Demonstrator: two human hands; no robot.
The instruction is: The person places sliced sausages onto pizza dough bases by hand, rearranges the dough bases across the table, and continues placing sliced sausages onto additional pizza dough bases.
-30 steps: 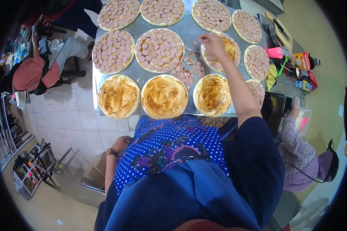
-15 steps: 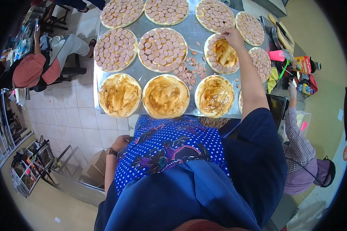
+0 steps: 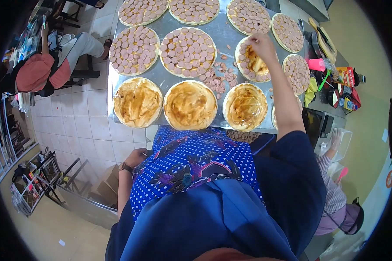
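Observation:
My right hand point(image 3: 261, 42) is pinched closed over the far edge of a pizza base point(image 3: 247, 71). Sausage slices ring this base, and brown-orange sauce shows in its middle; whatever the fingertips hold is hidden. To its left lies a loose heap of sausage slices point(image 3: 218, 79) on the metal table. Three sauced bases stand along the near edge: a left one point(image 3: 137, 102), a middle one point(image 3: 190, 105) and a right one point(image 3: 245, 107). Low beside my blue dotted apron point(image 3: 196, 161), my left hand point(image 3: 136, 157) is curled closed, its fingertips hidden.
Several slice-covered pizzas, one of them a round pizza point(image 3: 188, 51), fill the far part of the metal table point(image 3: 161, 71). A seated person point(image 3: 35, 74) is at left. Another person point(image 3: 335, 191) works at the right counter, near a pink cup point(image 3: 316, 65).
The view has shifted slightly, moving the table a little right and up. My right hand stays over the same pizza. The person at right has drawn their gloved hand back and lower.

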